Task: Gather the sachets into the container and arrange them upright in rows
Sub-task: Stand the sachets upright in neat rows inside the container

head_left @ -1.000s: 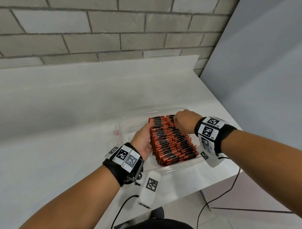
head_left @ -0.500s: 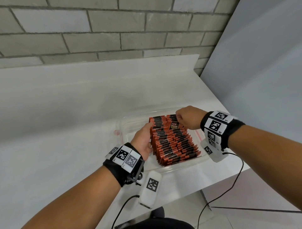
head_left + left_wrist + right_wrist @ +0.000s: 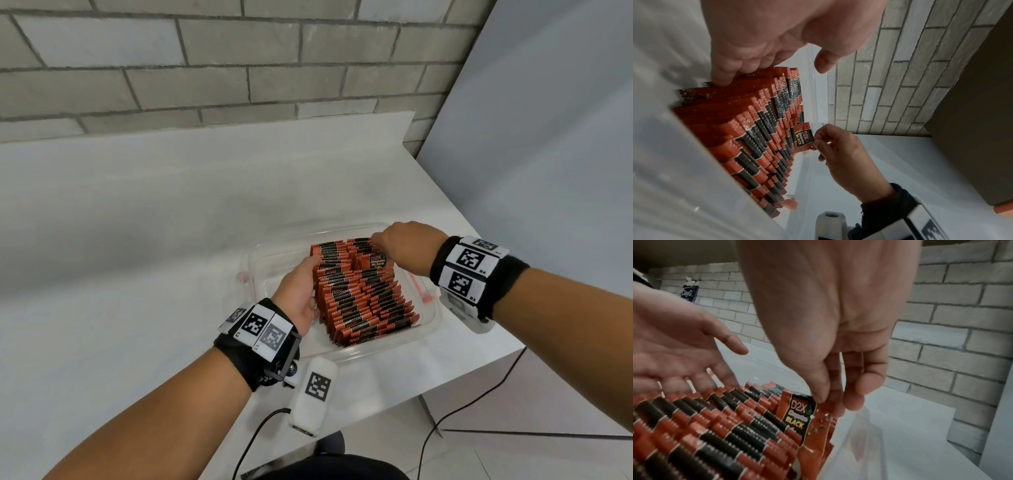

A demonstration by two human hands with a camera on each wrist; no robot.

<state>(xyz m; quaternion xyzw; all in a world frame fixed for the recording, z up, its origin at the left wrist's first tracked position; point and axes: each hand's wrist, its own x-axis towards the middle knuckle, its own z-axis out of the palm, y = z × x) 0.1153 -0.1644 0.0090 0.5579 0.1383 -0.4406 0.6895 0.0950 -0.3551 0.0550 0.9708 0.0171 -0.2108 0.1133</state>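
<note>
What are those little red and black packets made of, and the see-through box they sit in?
The sachets look like thin printed foil or plastic film: glossy, with crimped, serrated top edges; which of the two is unclear. The one pinched by the right hand stands flat with crisp print. The container appears to be clear, smooth plastic: the white table shows through its walls.
</note>
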